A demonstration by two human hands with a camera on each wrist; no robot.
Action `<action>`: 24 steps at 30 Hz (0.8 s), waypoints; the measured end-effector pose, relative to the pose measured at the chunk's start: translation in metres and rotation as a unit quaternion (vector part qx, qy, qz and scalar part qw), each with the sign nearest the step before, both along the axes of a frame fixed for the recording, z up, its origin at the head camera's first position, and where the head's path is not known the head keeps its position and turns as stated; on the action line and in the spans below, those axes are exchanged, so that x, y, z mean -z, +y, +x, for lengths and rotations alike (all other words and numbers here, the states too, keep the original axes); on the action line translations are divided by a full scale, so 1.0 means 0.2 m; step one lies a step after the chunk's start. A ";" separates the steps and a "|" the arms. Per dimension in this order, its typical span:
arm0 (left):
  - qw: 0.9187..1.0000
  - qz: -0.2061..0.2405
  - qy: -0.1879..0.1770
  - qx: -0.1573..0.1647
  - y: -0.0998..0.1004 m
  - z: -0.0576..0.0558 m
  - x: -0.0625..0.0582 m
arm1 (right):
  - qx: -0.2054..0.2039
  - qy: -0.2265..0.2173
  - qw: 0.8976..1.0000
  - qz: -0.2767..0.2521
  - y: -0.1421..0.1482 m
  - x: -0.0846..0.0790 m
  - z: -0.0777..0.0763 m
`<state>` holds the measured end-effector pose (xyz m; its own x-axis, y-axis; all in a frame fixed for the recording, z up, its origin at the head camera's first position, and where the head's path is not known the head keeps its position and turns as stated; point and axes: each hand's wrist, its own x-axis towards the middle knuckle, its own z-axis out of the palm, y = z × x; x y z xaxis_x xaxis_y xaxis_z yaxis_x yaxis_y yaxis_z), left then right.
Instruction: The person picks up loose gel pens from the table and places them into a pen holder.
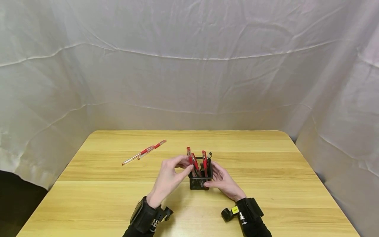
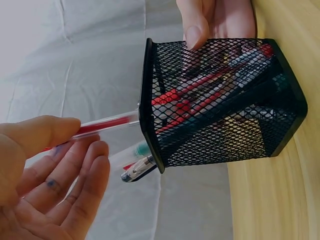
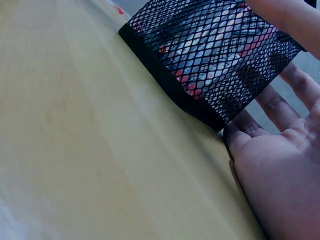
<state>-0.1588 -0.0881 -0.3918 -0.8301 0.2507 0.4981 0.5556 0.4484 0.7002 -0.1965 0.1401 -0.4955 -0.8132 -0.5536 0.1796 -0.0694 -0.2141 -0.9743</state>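
A black mesh pen holder (image 1: 199,184) stands upright on the table with several pens in it, most of them with red parts. My right hand (image 1: 226,184) grips the holder from its right side, thumb at the near face and fingers behind. In the left wrist view, my left hand (image 2: 55,175) pinches a clear pen with a red core (image 2: 107,125) between thumb and fingers. The far end of that pen passes into the holder's mouth. A silver pen clip (image 2: 137,169) sticks out beside it. The right wrist view shows pen ends through the mesh (image 3: 210,65).
Two red-and-clear pens, one (image 1: 133,158) partly against the other (image 1: 160,144), lie slantwise on the wooden table (image 1: 266,164) to the left of the holder. A pale cloth (image 1: 189,82) hangs behind the table and at both sides.
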 end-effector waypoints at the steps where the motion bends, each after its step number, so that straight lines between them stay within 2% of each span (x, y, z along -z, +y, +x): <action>1: 1.000 -0.008 -0.014 -0.001 0.00 0.00 0.00 | 0.001 -0.003 1.000 0.000 0.00 0.00 0.00; 7: 0.992 -0.065 -0.103 -0.041 -0.08 -0.01 0.00 | 0.004 -0.016 1.000 0.016 0.00 -0.01 0.00; 11: 0.985 -0.071 -0.144 -0.062 -0.16 -0.04 0.02 | 0.011 -0.035 0.999 0.030 0.01 -0.02 0.01; 15: 0.976 -0.087 -0.176 -0.090 -0.25 -0.10 0.11 | 0.015 -0.045 0.998 0.035 0.01 -0.03 0.02; 19: 0.964 -0.133 -0.199 -0.112 -0.34 -0.15 0.20 | 0.012 -0.044 0.999 0.028 0.01 -0.02 0.02; 24: 0.952 -0.164 -0.226 -0.125 -0.41 -0.20 0.25 | 0.028 -0.074 0.996 0.050 0.02 -0.03 0.03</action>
